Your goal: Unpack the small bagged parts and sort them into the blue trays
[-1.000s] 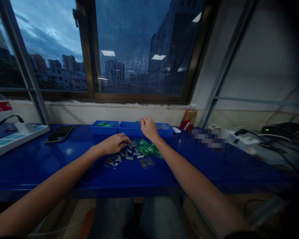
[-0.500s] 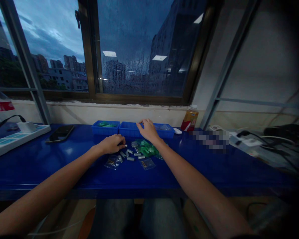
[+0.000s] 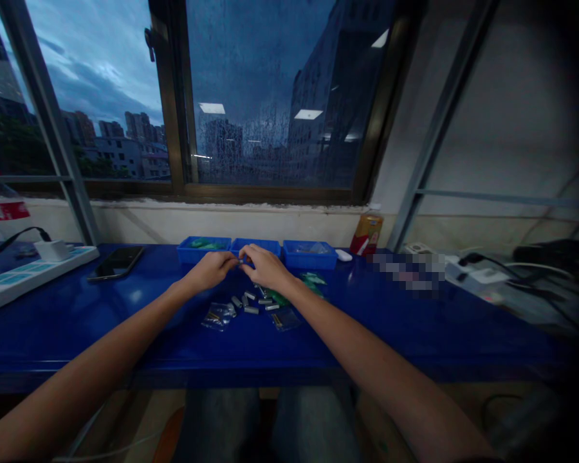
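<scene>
Left hand (image 3: 212,269): pinching the small silvery metal-looking piece (image 3: 241,260).
Right hand (image 3: 264,267): fingertips at it; grip cannot be told.
Piece: above the blue table (image 3: 367,334); probably light, stiff, slippery; best pinched by its sides.
Silvery cylinders (image 3: 251,310): at least six.
Blue plastic trays (image 3: 309,260): three.
Clear plastic bags (image 3: 216,317): two.

Green pile (image 3: 314,279) partly hidden, left bottle (image 3: 6,209) cut off

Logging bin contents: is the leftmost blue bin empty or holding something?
Holding something: green pieces show inside the leftmost blue bin.
</scene>
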Available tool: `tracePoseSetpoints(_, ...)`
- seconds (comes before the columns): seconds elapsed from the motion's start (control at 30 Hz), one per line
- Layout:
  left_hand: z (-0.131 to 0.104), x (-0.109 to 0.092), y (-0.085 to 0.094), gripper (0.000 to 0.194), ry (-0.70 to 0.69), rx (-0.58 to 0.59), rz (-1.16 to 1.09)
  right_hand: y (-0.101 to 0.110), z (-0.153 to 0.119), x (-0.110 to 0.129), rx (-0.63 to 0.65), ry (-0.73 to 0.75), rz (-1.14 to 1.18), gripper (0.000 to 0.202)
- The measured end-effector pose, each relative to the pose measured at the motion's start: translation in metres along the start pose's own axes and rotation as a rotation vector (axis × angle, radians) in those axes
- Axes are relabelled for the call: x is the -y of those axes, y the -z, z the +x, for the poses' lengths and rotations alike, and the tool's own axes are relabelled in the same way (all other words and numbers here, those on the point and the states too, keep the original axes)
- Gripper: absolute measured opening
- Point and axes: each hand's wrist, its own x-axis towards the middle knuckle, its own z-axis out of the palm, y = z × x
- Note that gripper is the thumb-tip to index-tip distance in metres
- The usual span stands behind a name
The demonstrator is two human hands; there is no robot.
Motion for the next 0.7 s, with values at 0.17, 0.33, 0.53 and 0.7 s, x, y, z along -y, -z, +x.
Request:
tracePoseSetpoints(0.17, -0.0012, -0.0037, 0.0025, 0.031, 0.0, -0.023, -0.017, 0.0015, 0.0, -0.0034, -0.022, 0.008, 0.016, 0.01)
tracePoseSetpoints(0.33, -0.0018, -0.0046, 0.0021, 0.025, -0.029, -0.067, -0.04, -0.0018, 0.0025, -0.0052, -0.062, -0.057, 0.031, 0.02)
tracePoseSetpoints(0.53, -0.0022, -0.0017, -0.0012, 0.019, -0.024, -0.098, 0.017, -0.003, 0.0037, -0.0055, -0.049, -0.072, 0.06, 0.022)
tracePoseSetpoints(0.7, -0.0031, -0.0038, 0.0007, 0.021, 0.014, -0.076, 0.039, -0.001, 0.001, -0.0036, -0.05, -0.041, 0.096, 0.019)
